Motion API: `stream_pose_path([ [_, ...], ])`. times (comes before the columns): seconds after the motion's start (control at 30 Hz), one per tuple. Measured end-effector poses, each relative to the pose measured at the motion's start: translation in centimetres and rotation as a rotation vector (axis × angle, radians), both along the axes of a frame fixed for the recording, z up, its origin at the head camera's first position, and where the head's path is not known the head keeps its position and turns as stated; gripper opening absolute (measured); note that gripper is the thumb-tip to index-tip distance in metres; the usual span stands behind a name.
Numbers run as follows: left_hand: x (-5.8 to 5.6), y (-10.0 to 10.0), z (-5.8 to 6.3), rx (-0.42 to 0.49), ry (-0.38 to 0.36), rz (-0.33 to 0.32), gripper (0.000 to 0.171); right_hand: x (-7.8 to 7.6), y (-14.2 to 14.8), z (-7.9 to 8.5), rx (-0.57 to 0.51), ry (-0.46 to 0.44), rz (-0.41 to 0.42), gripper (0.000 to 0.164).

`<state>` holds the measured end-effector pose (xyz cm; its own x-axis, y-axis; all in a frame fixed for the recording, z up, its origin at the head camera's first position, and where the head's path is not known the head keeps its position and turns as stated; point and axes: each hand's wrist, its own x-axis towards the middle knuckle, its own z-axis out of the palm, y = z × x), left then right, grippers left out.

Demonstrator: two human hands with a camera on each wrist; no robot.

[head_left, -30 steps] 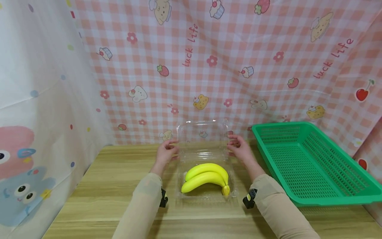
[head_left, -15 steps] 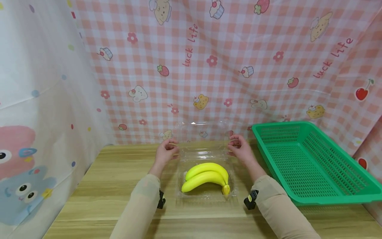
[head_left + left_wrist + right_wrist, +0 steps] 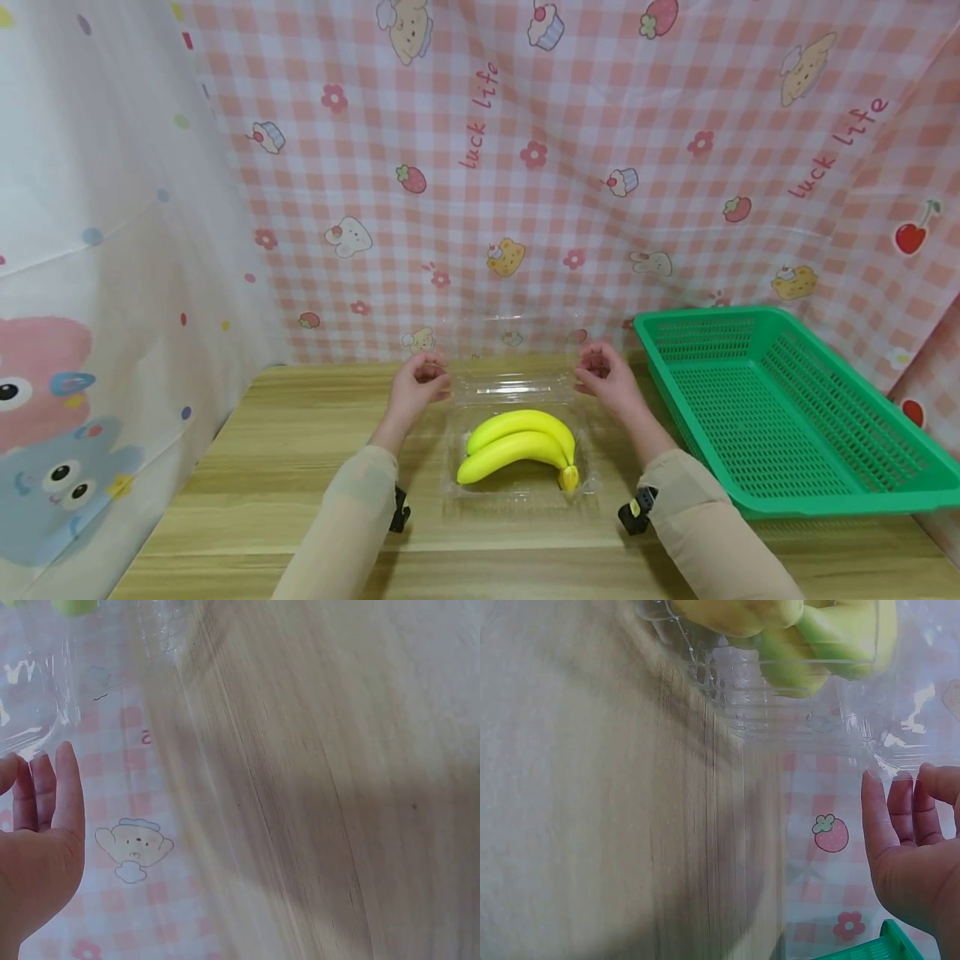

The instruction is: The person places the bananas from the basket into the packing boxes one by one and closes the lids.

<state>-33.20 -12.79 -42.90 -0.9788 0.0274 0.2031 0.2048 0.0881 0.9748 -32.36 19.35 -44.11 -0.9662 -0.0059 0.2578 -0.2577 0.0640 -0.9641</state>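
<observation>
A clear plastic clamshell box (image 3: pixel 450 492) stands on the table with its lid (image 3: pixel 513 389) raised at the back. Inside its base lies a bunch of yellow bananas (image 3: pixel 517 450), stem end to the right. My left hand (image 3: pixel 418 387) pinches the lid's left edge between thumb and fingers, also seen in the left wrist view, where the hand (image 3: pixel 45 840) is at the lid's rim. On the opposite edge, my right hand (image 3: pixel 609 383) pinches the lid likewise; in the right wrist view the fingertips of that hand (image 3: pixel 915 847) meet the clear rim.
To the right, a green perforated plastic basket (image 3: pixel 832 505) stands close beside my right forearm. The wooden table (image 3: pixel 247 483) ends at a pink checked cloth (image 3: pixel 420 267) behind the box. A white printed cloth (image 3: pixel 127 275) hangs on the left.
The lid's top edge has come down slightly in the head view, and both hands have shifted a little with it. The bananas and basket have stayed put.
</observation>
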Motion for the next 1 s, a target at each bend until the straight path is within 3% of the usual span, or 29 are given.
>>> stream_pose_path([
  [0.53, 1.3, -1.0, -0.1, -0.119, 0.101, -0.065, 0.011, 1.6, 0.2, 0.6, 0.144, 0.053, -0.018, 0.015],
  [0.83, 1.7, -1.6, -0.6, -0.215, 0.159, -0.07, 0.011, 2.5, 0.5, 0.4, 0.192, 0.093, -0.021, 0.013],
  [1.0, 1.8, -2.0, -0.7, -0.279, 0.2, -0.083, 0.009, 3.8, 0.3, 1.4, 0.293, 0.143, -0.032, 0.009],
])
